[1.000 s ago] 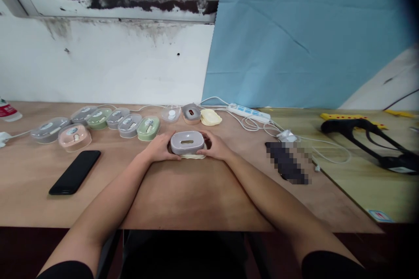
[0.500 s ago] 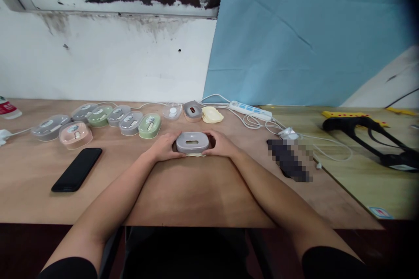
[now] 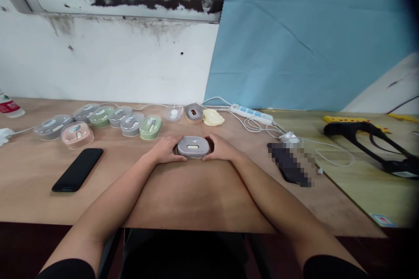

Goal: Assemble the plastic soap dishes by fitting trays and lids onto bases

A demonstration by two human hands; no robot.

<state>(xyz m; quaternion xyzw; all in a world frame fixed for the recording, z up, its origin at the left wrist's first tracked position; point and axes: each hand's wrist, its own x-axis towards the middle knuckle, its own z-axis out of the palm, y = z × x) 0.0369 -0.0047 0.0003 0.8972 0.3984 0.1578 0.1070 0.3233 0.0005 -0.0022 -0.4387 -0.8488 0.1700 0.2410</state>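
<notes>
A grey oval box part (image 3: 193, 146) with a slot in its top sits on the wooden table (image 3: 183, 192), straight ahead of me. My left hand (image 3: 165, 150) grips its left end and my right hand (image 3: 220, 148) grips its right end. The part sits flat against the table between my fingers. Just behind it lie a grey piece (image 3: 193, 113), a pale yellow piece (image 3: 213, 117) and a clear lid (image 3: 173, 113).
A row of several closed oval boxes, grey, green (image 3: 150, 127) and pink (image 3: 77, 134), runs along the back left. A black phone (image 3: 77, 169) lies at the left. A white power strip (image 3: 251, 114) with cables and a blurred dark object (image 3: 290, 163) lie at the right.
The grey part has come down between my hands; the pale yellow edge seen under it earlier no longer shows. Both hands stay on its ends.
</notes>
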